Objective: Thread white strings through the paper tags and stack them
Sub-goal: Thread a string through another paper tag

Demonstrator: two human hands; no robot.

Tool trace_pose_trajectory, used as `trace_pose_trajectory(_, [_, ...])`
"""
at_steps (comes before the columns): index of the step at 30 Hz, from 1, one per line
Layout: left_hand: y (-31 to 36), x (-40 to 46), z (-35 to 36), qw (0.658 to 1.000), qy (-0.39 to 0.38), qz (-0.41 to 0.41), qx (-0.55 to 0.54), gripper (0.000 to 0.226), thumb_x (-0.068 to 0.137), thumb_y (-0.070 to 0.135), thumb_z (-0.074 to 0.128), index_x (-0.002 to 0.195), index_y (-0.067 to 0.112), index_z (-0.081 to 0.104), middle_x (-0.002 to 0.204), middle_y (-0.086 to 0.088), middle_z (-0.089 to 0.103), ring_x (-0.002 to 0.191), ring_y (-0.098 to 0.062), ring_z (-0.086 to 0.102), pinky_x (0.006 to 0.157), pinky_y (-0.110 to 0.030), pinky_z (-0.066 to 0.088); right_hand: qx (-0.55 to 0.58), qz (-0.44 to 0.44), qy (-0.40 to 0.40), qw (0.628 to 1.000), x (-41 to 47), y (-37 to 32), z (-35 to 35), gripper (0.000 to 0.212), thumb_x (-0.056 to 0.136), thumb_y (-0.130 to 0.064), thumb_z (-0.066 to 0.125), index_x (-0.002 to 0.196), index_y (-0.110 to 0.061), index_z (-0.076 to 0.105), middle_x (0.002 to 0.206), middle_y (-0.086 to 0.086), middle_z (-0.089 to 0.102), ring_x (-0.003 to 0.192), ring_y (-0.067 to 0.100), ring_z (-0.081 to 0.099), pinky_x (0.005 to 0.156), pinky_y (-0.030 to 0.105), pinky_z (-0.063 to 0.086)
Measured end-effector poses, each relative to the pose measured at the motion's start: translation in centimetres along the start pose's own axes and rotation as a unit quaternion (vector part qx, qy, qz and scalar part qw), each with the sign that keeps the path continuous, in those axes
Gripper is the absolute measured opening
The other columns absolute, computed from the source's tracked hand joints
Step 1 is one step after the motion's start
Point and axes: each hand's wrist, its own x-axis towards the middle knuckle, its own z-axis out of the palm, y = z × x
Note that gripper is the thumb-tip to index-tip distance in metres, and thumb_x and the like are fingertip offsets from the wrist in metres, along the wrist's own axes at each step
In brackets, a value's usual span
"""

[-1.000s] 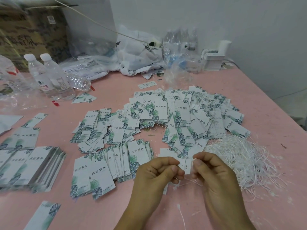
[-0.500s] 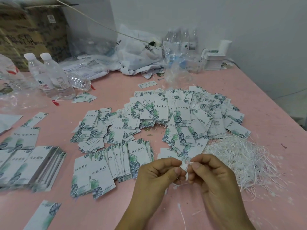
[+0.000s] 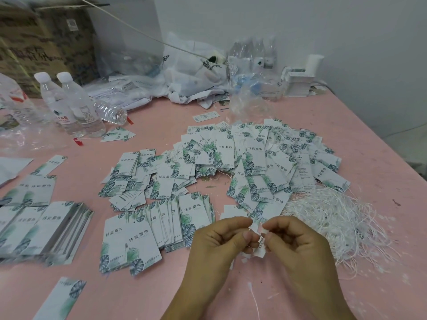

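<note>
My left hand (image 3: 221, 241) and my right hand (image 3: 298, 245) meet low in the middle of the pink table (image 3: 369, 139). Between their fingertips is a small white paper tag (image 3: 260, 247), seen nearly edge-on, with a thin white string (image 3: 261, 235) at its top. Both hands pinch the tag and string; which fingers hold which is hard to tell. A wide heap of leaf-printed tags (image 3: 254, 162) lies beyond the hands. A tangle of white strings (image 3: 332, 218) lies to the right. A fanned row of tags (image 3: 161, 225) sits left of my left hand.
More tag stacks (image 3: 44, 229) lie at the far left, and one loose tag (image 3: 62, 299) near the front edge. Two water bottles (image 3: 74, 107) stand at the back left. Plastic bags (image 3: 194, 77), a cardboard box (image 3: 34, 38) and small white boxes (image 3: 298, 82) line the wall.
My hands have drawn closer and then eased slightly apart. The tag between them has turned from facing me to nearly edge-on.
</note>
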Motion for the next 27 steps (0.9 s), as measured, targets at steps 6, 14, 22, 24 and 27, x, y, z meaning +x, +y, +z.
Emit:
trace_pose_trajectory(6, [0.0, 0.0, 0.1, 1.000, -0.004, 0.006, 0.010, 0.014, 0.076, 0.010, 0.072, 0.087, 0.015, 0.079, 0.076, -0.015, 0.075, 0.068, -0.020, 0.070, 0.064, -0.025, 0.055, -0.013, -0.011, 0.001, 1.000, -0.1, -0.2, 0.0, 0.037, 0.079, 0.006, 0.070, 0.081, -0.031, 0.075, 0.075, -0.002, 0.072, 0.066, 0.006, 0.065, 0.066, 0.014, 0.051])
trace_pose_trajectory(14, [0.1, -0.1, 0.4, 0.999, -0.015, 0.025, 0.029, 0.006, 0.076, 0.019, 0.073, 0.082, 0.018, 0.076, 0.067, -0.005, 0.069, 0.062, -0.014, 0.062, 0.061, -0.022, 0.051, -0.007, -0.017, -0.005, 1.000, -0.3, 0.0, 0.7, 0.026, 0.076, -0.009, 0.074, 0.084, -0.034, 0.073, 0.074, -0.004, 0.071, 0.065, 0.002, 0.064, 0.064, 0.010, 0.049])
trace_pose_trajectory(22, [0.4, -0.2, 0.6, 0.997, -0.018, 0.028, 0.065, 0.013, 0.082, 0.013, 0.066, 0.076, 0.021, 0.075, 0.060, -0.001, 0.065, 0.056, -0.012, 0.058, 0.056, -0.020, 0.047, -0.044, -0.056, 0.015, 0.997, -0.5, 0.4, 1.1, 0.026, 0.072, -0.016, 0.068, 0.085, -0.039, 0.071, 0.079, -0.013, 0.072, 0.071, 0.002, 0.067, 0.066, 0.006, 0.048])
trace_pose_trajectory(24, [0.4, -0.2, 0.5, 0.997, -0.013, 0.023, 0.067, 0.012, 0.081, 0.014, 0.066, 0.076, 0.021, 0.074, 0.060, -0.001, 0.065, 0.056, -0.012, 0.058, 0.056, -0.020, 0.047, -0.052, -0.067, 0.020, 0.996, -0.5, 0.4, 1.1, 0.027, 0.073, -0.016, 0.068, 0.085, -0.040, 0.070, 0.080, -0.014, 0.071, 0.072, 0.001, 0.067, 0.067, 0.005, 0.047])
trace_pose_trajectory(27, [0.5, -0.3, 0.6, 0.997, -0.007, 0.019, 0.070, 0.013, 0.080, 0.013, 0.065, 0.075, 0.020, 0.074, 0.059, -0.002, 0.065, 0.055, -0.011, 0.058, 0.055, -0.019, 0.047, -0.052, -0.074, 0.022, 0.996, -0.5, 0.3, 1.0, 0.027, 0.072, -0.016, 0.068, 0.084, -0.040, 0.070, 0.079, -0.014, 0.071, 0.072, 0.001, 0.066, 0.067, 0.005, 0.046])
